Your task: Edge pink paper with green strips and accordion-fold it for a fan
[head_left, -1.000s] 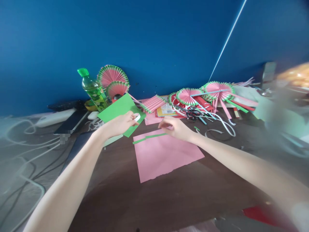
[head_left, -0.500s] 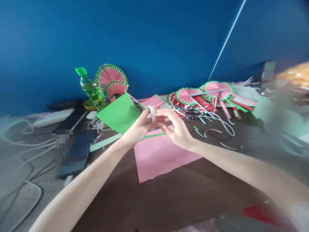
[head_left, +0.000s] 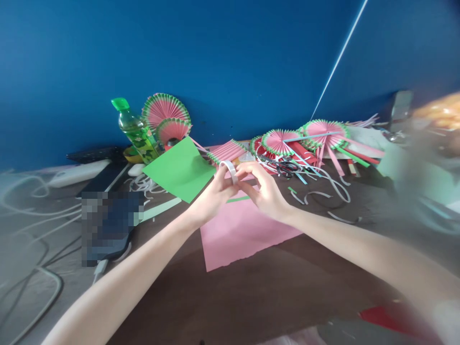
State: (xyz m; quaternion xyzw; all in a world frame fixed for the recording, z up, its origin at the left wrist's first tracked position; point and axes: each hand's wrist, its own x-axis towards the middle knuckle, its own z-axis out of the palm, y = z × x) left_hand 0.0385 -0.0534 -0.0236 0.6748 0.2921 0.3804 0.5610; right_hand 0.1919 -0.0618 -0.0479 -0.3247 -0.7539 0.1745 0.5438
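My left hand (head_left: 214,195) is closed around a white roll of tape (head_left: 230,168), holding it above the table. At the roll's right edge, the bent fingers of my right hand (head_left: 264,191) pinch together and touch it; whether a tape end lies between them is too small to see. Below both hands lies a pink sheet of paper (head_left: 244,235), with a thin green strip along its far edge. A green sheet of paper (head_left: 181,167) rests to the left of my left hand. Behind the hands is a pleated pink paper piece (head_left: 227,151) with green edges.
A green-capped bottle (head_left: 134,132) and round paper fans (head_left: 166,112) stand at the back left. More fans (head_left: 282,141), scissors (head_left: 287,166) and white paper scraps (head_left: 318,195) lie right. A phone (head_left: 111,230) and white cables (head_left: 39,206) are on the left.
The tape roll has turned and tilted in my left hand, which has shifted slightly right. My right fingers stay against the roll. The sheets lie where they were.
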